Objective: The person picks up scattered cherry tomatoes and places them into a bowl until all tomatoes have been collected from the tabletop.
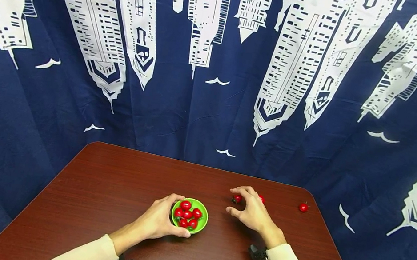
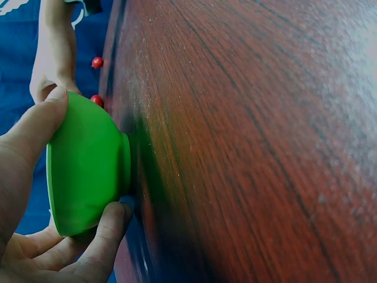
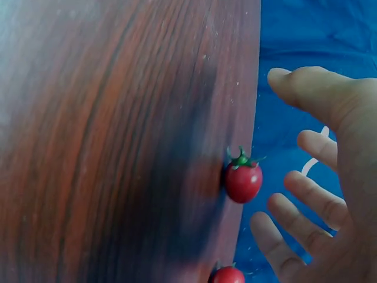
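Observation:
My left hand (image 1: 161, 217) holds a small green bowl (image 1: 203, 220) from its left side, thumb at the near rim and fingers around the far side. Several red cherry tomatoes (image 1: 187, 214) lie in the bowl. In the left wrist view, the bowl (image 2: 88, 165) has its foot at or very near the tabletop. To the right, my right hand (image 1: 255, 211) hovers with thumb and fingers spread around a cherry tomato (image 1: 237, 198), apart from it. That tomato (image 3: 243, 181), green stem on, shows beside the fingers in the right wrist view. Another tomato (image 1: 261, 198) is partly hidden behind this hand.
A lone cherry tomato (image 1: 303, 207) lies near the right edge of the brown wooden table (image 1: 125, 171). A dark blue curtain (image 1: 170, 115) with white building prints hangs behind and beside the table. Black devices (image 1: 258, 253) are strapped at both wrists.

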Tool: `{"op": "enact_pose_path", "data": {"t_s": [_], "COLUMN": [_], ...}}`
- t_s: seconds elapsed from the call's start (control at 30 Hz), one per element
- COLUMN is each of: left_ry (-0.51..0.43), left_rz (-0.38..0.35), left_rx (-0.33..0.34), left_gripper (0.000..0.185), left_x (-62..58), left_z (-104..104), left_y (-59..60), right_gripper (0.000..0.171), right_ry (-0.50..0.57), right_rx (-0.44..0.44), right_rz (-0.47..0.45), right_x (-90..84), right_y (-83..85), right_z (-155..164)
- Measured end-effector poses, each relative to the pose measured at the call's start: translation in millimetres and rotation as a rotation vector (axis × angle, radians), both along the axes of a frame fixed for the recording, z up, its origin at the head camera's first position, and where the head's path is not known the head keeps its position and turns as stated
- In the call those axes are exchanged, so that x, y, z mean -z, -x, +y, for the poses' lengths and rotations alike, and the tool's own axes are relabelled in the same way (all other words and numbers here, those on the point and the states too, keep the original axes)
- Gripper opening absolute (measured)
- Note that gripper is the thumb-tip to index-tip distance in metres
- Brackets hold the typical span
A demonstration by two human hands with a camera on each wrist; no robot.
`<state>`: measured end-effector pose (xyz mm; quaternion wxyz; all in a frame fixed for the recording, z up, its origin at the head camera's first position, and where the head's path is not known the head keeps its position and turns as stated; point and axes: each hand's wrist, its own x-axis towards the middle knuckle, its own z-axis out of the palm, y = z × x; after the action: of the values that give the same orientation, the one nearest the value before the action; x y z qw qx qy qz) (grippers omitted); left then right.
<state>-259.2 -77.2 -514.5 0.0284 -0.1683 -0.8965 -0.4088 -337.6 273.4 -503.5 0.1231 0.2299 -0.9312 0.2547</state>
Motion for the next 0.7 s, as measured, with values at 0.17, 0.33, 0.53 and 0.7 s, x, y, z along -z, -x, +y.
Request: {"op": "enact_pose_path", "data": {"t_s": [0.17,0.33,0.53,0.7], "left_ry": [-0.007,-0.005,0.001,0.001], "left_rz": [-0.015,-0.011,-0.008,-0.009], "left_rx": [-0.003,-0.006,-0.009,-0.012], "left_gripper": [0.106,0.105,0.105,0.106], "left_x": [0.5,1.5,2.8,2.4], "left_z": [1,1,1,1], "left_y": [-0.4,-0.1,1.1,1.8], "right_gripper": [0.066,0.070,0.070,0.065], "right_ry": [-0.006,-0.002,-0.015,-0.019], "right_rx": [-0.010,-0.024,-0.030,-0.039], "right_rz": [-0.006,-0.035,-0.049,-0.043], "right_x": [5.7,8.1,11.5,13.0], "right_y": [5.1,9.3,12.7,14.3], "right_z": [7,10,11,11]}}
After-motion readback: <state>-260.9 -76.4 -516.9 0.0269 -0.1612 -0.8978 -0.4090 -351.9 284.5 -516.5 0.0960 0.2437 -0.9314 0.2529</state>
